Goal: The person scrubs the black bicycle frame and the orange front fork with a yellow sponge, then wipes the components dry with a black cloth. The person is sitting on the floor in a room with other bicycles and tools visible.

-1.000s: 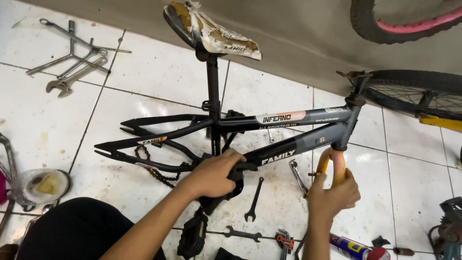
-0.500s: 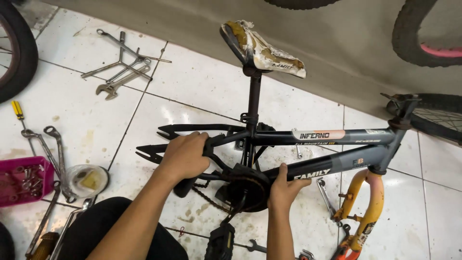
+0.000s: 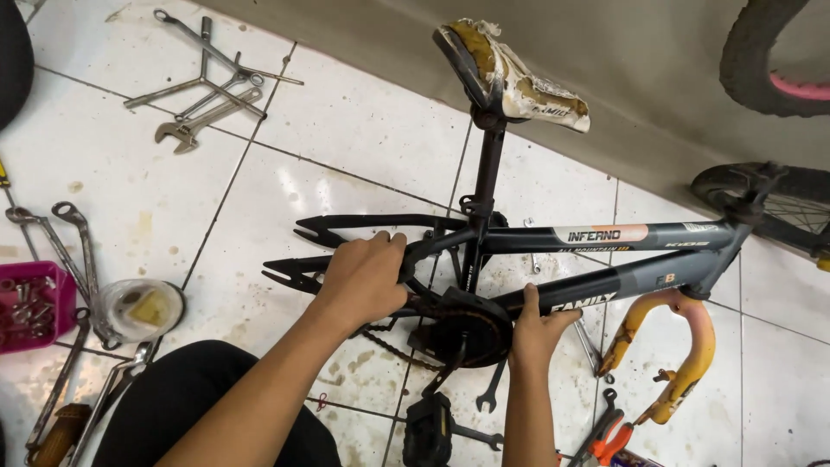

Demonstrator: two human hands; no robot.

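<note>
A dark grey bicycle frame stands on the white tiled floor, with a torn, worn saddle on its seat post. My left hand grips the rear stays near the crank area. My right hand holds the down tube just beside the black chainring. A loose chain hangs under the frame, and a black pedal sits below the crank. A yellow fork lies on the floor to the right of my right hand.
Wrenches lie at the top left, more spanners at the left beside a pink parts tray and a round tin. A wheel and tyre stand right. Pliers and a spanner lie below the frame.
The view has shifted so the frame sits more central. My right hand has moved up from under the frame to the down tube. My left hand stays on the rear stays.
</note>
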